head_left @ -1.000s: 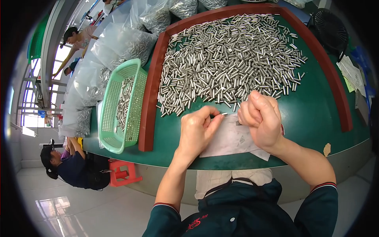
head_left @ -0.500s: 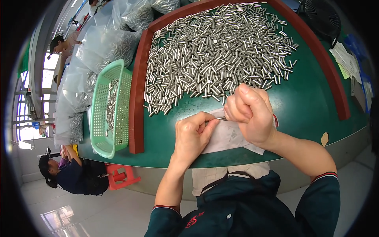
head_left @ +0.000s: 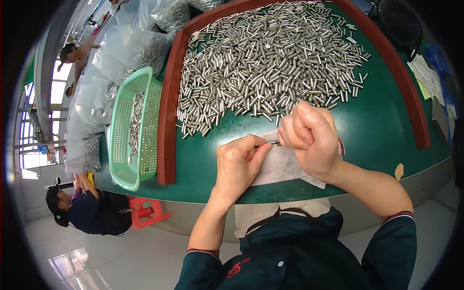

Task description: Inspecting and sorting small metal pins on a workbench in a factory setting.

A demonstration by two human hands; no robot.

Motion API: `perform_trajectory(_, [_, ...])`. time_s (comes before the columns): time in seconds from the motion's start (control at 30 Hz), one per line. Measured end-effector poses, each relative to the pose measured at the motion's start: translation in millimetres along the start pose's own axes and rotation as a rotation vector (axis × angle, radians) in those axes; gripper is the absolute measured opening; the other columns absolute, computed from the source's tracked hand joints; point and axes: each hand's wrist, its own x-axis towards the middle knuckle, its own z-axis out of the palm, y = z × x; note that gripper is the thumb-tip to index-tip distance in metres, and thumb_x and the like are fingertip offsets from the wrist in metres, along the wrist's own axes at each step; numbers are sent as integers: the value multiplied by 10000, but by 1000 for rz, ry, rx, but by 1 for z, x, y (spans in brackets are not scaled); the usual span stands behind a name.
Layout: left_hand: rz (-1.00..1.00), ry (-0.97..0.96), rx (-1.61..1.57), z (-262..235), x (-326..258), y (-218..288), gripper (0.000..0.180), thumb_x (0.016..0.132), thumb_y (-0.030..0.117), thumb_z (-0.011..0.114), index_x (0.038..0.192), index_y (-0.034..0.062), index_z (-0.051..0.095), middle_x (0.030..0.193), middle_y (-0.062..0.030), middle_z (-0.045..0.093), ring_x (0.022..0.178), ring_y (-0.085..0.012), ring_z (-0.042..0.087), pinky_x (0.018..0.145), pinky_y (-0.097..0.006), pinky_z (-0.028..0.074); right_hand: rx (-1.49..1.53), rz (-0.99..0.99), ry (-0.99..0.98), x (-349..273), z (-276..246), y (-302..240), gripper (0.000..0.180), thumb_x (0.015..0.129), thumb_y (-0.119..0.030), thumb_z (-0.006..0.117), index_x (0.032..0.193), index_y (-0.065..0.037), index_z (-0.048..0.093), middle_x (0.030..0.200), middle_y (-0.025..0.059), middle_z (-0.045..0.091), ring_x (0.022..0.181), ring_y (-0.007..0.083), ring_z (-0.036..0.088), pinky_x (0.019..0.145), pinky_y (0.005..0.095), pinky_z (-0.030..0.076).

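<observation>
In front of me, my left hand [head_left: 240,162] pinches a small, dark-ended metal pin [head_left: 274,142] between thumb and forefinger. The pin points right, into the side of my right hand [head_left: 311,137], which is closed in a fist. What the fist holds is hidden by its fingers. Beneath both hands a whitish, smudged cloth [head_left: 278,166] lies on the green tabletop. Just beyond them spreads a big heap of short, shiny metal pins [head_left: 270,58].
A dark red wooden frame [head_left: 167,121] borders the heap. Left of it stand a light green plastic basket [head_left: 116,150] with pins inside and clear bags of pins [head_left: 145,53]. A black fan [head_left: 398,21] and papers [head_left: 425,77] are at right. Another person [head_left: 87,208] sits at lower left.
The view has shifted slightly, so the table and basket appear a little displaced. Both hands keep nearly the same pose around the pin.
</observation>
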Motion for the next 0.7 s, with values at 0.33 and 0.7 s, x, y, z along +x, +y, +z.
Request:
perform_trajectory(0.33, [-15, 22, -23, 2, -2, 0, 91, 654, 41, 670, 660, 24, 581, 449, -48, 415, 373, -160, 392, 380, -280, 321, 17, -7, -4, 1, 1, -2, 419, 884, -223, 304, 480, -128, 244, 391, -23, 241, 379, 83, 153, 402, 248, 186])
perform_trajectory(0.7, [-20, 11, -27, 2, -1, 0, 96, 658, 43, 667, 660, 29, 571, 449, -53, 409, 372, -164, 394, 378, -281, 320, 17, -3, -16, 2, -1, -1, 419, 885, -228, 298, 481, -130, 240, 389, -25, 235, 377, 83, 146, 398, 251, 184])
